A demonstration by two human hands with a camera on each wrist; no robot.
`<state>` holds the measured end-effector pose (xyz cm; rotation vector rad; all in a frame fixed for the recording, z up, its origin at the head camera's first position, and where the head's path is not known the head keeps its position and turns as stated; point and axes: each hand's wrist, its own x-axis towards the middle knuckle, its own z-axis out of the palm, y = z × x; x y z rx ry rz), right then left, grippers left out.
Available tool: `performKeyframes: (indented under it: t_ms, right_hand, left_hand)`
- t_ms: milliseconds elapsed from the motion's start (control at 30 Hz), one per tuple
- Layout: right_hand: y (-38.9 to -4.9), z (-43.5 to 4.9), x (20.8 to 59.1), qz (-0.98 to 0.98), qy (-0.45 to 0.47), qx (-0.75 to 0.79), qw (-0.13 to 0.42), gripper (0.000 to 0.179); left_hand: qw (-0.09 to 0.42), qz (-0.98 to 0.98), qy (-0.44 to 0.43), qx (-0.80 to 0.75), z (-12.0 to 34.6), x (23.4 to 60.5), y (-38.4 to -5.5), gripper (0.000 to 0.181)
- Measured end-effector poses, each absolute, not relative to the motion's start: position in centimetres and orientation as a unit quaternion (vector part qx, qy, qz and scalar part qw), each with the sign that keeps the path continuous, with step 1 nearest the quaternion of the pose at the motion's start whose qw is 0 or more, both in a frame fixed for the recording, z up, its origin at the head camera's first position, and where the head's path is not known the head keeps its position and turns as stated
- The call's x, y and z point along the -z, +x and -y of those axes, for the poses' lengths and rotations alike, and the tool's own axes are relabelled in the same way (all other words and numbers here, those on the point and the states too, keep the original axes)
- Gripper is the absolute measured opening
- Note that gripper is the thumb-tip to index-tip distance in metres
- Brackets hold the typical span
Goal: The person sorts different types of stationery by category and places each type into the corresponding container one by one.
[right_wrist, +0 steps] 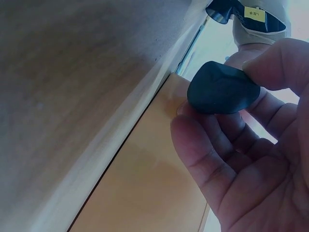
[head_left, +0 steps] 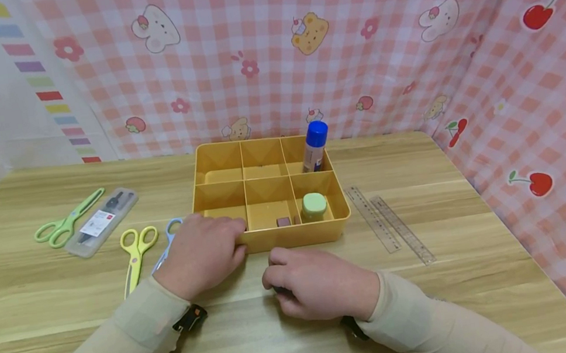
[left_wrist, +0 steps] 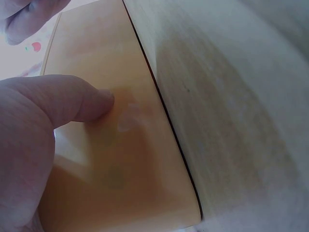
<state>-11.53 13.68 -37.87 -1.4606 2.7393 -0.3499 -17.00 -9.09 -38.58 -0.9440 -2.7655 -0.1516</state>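
My left hand grips the front wall of a yellow compartment box, its thumb pressed on the outside and its fingers over the rim. In front of the box, my right hand pinches a small dark green, rounded, stone-like piece between thumb and fingers; its exact kind cannot be told. A blue-capped glue stick stands in the back right compartment. The front right one holds a light green rounded item, and a small mauve block lies in the front middle one.
Left of the box lie green scissors, a clear case with a compass, yellow scissors and blue-handled scissors, partly hidden by my left hand. Two clear rulers, a shorter one and another, lie on the right.
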Motion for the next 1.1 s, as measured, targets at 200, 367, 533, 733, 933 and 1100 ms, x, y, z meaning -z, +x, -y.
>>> performKeyframes:
  t_ms: [200, 367, 533, 733, 933, 1100]
  right_hand:
    - [-11.56, -13.65, 37.89, -0.877, -0.466, 0.112, 0.012, 0.012]
    - [-11.55, -13.65, 37.84, -0.878, -0.465, 0.115, 0.012, 0.012]
    - [-11.50, -13.66, 37.83, -0.878, -0.465, 0.114, 0.008, 0.012]
    - [-11.49, -13.67, 37.81, -0.879, -0.464, 0.114, 0.007, 0.012]
    - [-11.49, -13.70, 37.81, -0.880, -0.460, 0.114, 0.011, 0.011]
    - [-11.51, -13.73, 37.82, -0.880, -0.460, 0.114, 0.012, 0.012]
  left_hand:
    - [0.111, 0.939, -0.323, 0.051, 9.14, 38.55, -16.99, 0.029]
    - [0.114, 0.938, -0.324, 0.051, 9.17, 38.50, -16.99, 0.029]
    - [0.114, 0.937, -0.325, 0.051, 9.16, 38.52, -16.98, 0.030]
    - [0.113, 0.938, -0.324, 0.050, 9.15, 38.55, -16.98, 0.030]
    - [0.111, 0.938, -0.324, 0.051, 9.15, 38.55, -16.97, 0.029]
    - [0.112, 0.938, -0.324, 0.051, 9.15, 38.51, -16.99, 0.030]
